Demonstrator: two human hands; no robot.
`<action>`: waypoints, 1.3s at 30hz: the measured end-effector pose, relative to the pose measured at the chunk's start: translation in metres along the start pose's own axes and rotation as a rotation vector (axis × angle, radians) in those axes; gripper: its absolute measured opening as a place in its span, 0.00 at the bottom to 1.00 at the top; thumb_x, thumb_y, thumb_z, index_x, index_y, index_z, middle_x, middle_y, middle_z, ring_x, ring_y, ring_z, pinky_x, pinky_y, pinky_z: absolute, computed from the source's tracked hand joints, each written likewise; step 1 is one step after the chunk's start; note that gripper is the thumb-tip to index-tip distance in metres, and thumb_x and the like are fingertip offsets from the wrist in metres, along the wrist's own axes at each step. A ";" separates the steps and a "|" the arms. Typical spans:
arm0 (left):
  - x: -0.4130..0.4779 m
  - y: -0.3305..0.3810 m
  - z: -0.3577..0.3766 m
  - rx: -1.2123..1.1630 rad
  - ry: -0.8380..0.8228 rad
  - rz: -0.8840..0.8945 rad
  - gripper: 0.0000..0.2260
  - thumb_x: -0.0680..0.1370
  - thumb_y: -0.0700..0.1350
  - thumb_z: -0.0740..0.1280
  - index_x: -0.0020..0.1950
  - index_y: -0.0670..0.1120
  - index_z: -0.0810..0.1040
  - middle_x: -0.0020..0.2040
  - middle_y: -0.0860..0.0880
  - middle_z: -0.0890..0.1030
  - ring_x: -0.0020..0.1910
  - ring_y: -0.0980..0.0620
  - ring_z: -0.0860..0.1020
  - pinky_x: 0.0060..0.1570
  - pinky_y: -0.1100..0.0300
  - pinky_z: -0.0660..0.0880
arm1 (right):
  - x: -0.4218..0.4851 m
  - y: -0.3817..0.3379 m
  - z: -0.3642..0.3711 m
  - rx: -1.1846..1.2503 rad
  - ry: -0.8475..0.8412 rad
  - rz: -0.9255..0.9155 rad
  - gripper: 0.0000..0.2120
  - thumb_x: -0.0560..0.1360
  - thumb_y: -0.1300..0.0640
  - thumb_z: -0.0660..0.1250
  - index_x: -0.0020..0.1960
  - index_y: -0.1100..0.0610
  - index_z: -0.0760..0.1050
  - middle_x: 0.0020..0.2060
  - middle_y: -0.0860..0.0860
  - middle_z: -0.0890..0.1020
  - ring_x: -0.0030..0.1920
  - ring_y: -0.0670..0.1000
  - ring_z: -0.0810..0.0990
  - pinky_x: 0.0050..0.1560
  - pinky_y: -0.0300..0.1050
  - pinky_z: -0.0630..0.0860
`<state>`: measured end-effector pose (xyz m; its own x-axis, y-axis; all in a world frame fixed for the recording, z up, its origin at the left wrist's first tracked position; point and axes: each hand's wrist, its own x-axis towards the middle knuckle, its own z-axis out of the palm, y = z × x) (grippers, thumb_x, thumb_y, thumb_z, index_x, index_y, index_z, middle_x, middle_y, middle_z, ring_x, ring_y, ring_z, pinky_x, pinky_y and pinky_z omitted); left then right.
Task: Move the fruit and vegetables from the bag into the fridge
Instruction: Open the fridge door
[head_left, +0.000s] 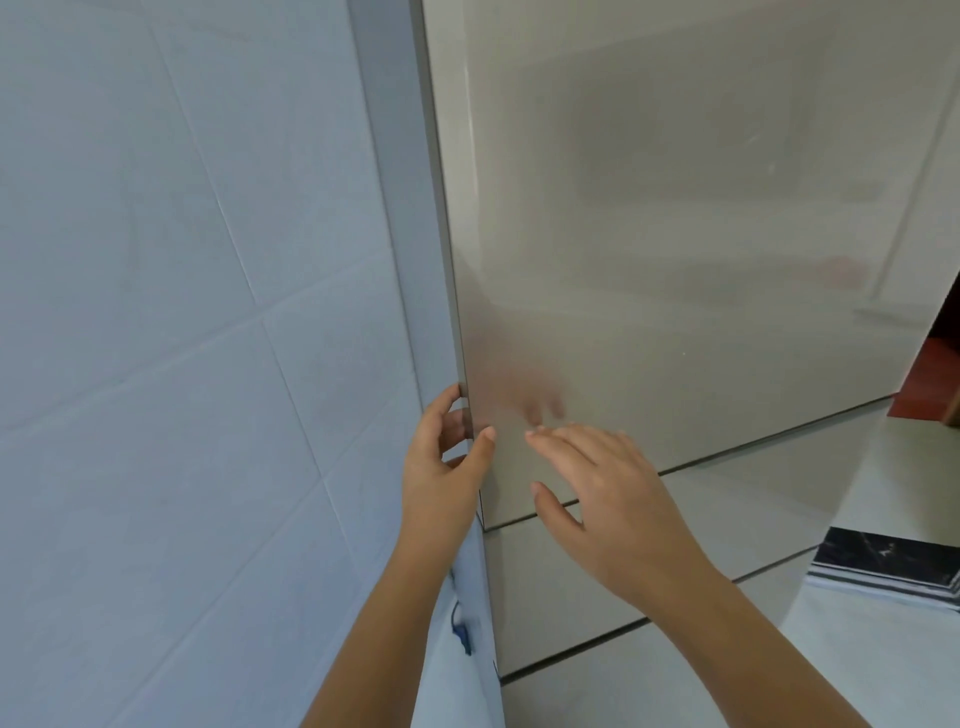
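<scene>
The grey, glossy fridge door (675, 234) fills the upper right of the head view and stands closed. My left hand (441, 467) grips the door's left edge near its lower corner, fingers curled behind the edge and thumb on the front. My right hand (608, 499) is spread flat, fingers apart, with its fingertips at the door's front just right of the left hand. It holds nothing. No bag, fruit or vegetables are in view.
A pale blue tiled wall (182, 312) runs close along the fridge's left side. Below the door lie further grey fridge panels (571, 582) divided by dark seams. A dark marbled counter edge (888, 566) shows at lower right, and a red-brown surface (930, 374) at the right edge.
</scene>
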<state>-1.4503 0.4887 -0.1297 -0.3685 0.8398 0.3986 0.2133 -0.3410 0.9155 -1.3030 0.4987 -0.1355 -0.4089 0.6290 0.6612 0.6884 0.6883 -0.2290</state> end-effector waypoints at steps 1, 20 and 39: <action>0.000 0.000 0.000 -0.005 0.001 0.001 0.19 0.75 0.36 0.66 0.58 0.57 0.71 0.44 0.58 0.79 0.45 0.66 0.77 0.46 0.74 0.73 | 0.000 -0.001 0.000 0.002 -0.003 0.002 0.20 0.72 0.50 0.56 0.58 0.58 0.76 0.52 0.52 0.81 0.53 0.54 0.79 0.52 0.59 0.75; -0.072 0.013 0.011 -0.050 -0.050 0.035 0.22 0.74 0.40 0.68 0.64 0.58 0.70 0.59 0.47 0.77 0.60 0.54 0.75 0.60 0.49 0.73 | -0.064 -0.023 -0.046 -0.107 0.012 0.089 0.19 0.72 0.50 0.57 0.59 0.56 0.76 0.53 0.50 0.80 0.54 0.51 0.78 0.57 0.57 0.73; -0.206 0.067 0.059 -0.023 -0.323 0.228 0.20 0.73 0.49 0.64 0.60 0.67 0.66 0.52 0.63 0.74 0.55 0.64 0.74 0.55 0.70 0.71 | -0.194 -0.050 -0.157 -0.288 0.046 0.312 0.21 0.72 0.49 0.57 0.60 0.55 0.76 0.55 0.50 0.80 0.56 0.52 0.77 0.58 0.52 0.72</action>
<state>-1.3067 0.3174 -0.1534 -0.0092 0.8297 0.5581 0.2354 -0.5406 0.8077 -1.1642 0.2859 -0.1402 -0.1317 0.7701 0.6241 0.9168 0.3340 -0.2187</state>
